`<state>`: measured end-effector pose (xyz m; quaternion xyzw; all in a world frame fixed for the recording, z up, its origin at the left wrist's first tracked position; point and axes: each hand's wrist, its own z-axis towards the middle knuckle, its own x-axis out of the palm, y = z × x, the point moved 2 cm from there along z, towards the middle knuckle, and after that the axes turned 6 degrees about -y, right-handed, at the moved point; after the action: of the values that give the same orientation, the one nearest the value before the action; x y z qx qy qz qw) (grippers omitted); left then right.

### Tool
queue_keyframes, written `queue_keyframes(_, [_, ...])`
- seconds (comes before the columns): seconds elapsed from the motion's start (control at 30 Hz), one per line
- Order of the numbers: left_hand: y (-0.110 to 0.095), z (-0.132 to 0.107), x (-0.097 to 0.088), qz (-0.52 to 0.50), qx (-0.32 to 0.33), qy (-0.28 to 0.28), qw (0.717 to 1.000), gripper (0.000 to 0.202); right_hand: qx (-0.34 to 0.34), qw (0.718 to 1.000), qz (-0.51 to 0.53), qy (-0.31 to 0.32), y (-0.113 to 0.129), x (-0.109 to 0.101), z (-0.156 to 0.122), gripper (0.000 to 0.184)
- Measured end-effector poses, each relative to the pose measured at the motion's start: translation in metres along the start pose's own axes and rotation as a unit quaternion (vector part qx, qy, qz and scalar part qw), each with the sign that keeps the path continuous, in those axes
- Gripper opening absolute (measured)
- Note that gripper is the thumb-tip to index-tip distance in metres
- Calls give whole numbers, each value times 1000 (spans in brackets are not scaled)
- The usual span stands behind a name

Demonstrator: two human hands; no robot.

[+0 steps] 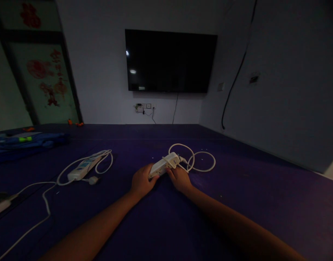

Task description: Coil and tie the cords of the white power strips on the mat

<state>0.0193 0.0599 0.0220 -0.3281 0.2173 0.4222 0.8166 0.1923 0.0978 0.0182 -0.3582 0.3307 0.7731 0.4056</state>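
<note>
A white power strip (163,164) is held just above the purple surface (161,217), tilted up toward its right end. My left hand (142,180) is closed around its left end, thumb along the near side. At the right end, my right hand (179,177) grips the strip and its cord, with the thumb on the near face. The white cord (211,156) crosses over the strip near that hand and spreads into loose loops to the right. Part of the strip and the fingers behind it are hidden.
On the left lies a second power strip (83,168) with its cord coiled around it and a plug (93,180) beside it. A white cord (48,206) runs to another white piece (1,208) at the left edge. Blue cloth (27,141) lies behind. A television (170,61) hangs on the wall.
</note>
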Motion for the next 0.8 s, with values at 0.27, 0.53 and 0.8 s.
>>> queue_keyframes(0.27, [1, 1, 1, -14, 1, 6, 1000, 38, -15, 1000, 6, -14, -1, 1, 0, 48])
queue_keyframes(0.53, [3, 1, 2, -7, -1, 8, 1000, 38, -10, 1000, -5, -8, -1, 2, 1, 49])
queue_keyframes(0.8, [3, 1, 1, -1, 7, 6, 1000, 37, -9, 1000, -1, -10, -1, 1, 0, 50])
